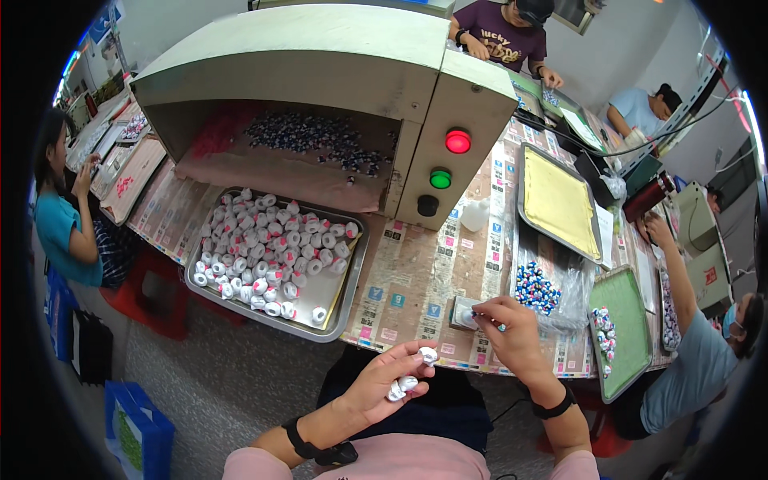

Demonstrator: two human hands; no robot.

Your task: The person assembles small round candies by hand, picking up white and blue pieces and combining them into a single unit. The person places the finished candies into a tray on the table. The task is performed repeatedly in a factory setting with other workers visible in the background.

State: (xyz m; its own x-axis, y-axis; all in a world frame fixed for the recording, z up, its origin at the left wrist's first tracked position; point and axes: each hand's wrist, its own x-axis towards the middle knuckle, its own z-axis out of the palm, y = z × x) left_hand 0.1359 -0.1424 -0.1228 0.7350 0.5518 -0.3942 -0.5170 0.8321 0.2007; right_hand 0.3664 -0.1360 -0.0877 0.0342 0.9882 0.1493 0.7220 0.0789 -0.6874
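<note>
My left hand (384, 382) is closed over the table's front edge. It pinches one small white rounded piece (429, 355) at the fingertips and keeps more white pieces (402, 388) against the fingers below. To its right, my right hand (512, 332) is bent over a small pale square dish or pad (462, 313) on the table. Its thumb and fingers are pressed together, and whatever is between them is too small to make out. Beyond that hand lies a heap of small blue, red and white pieces (538, 289) on clear plastic.
A metal tray (352, 276) full of white pieces overhangs the table's front left. Behind it stands a large machine (304, 60) with coloured buttons and many small pieces inside. A yellow-lined tray (556, 200) and a green tray (628, 308) lie rightward. Several people work around.
</note>
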